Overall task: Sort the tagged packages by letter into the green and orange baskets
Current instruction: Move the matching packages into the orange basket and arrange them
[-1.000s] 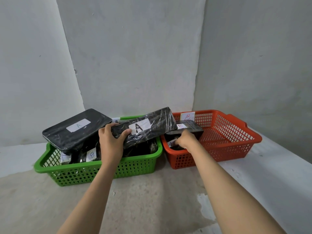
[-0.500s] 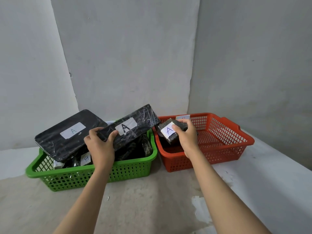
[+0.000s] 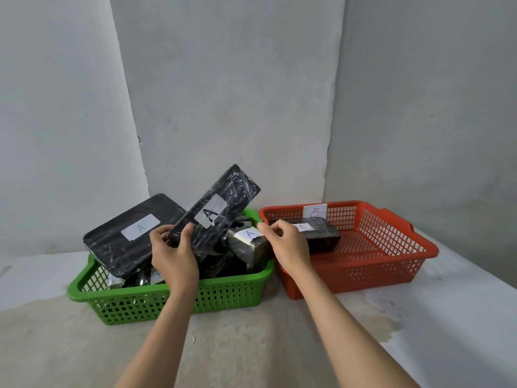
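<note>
- Looking down through the head camera, I see two plastic baskets side by side on a pale concrete floor, set against grey walls.
- On my left sits the green basket, crowded with black, plastic-wrapped packages.
- On my right sits the orange basket, just beside the green one, with a white tag marked B fixed to its far wall.
- My left hand grips the lower end of a long black package tagged A; the fingers and thumb are curled round its edge, and the package tilts up and to the right above the green basket.
- A wide flat package tagged A leans across the green basket's far left side, propped on the pile below it.
- A small block package tagged A lies in the right end of the green basket, close against its rim.
- My right hand hovers over the gap where the two baskets meet, thumb and forefinger close together at the small block's tag; I cannot tell whether they pinch it or only touch it.
- Inside the orange basket, a dark package tagged B rests near the left wall, partly hidden behind my right hand.
- More wrapped packages lie low in the green basket; their tags are too hidden to read.
</note>
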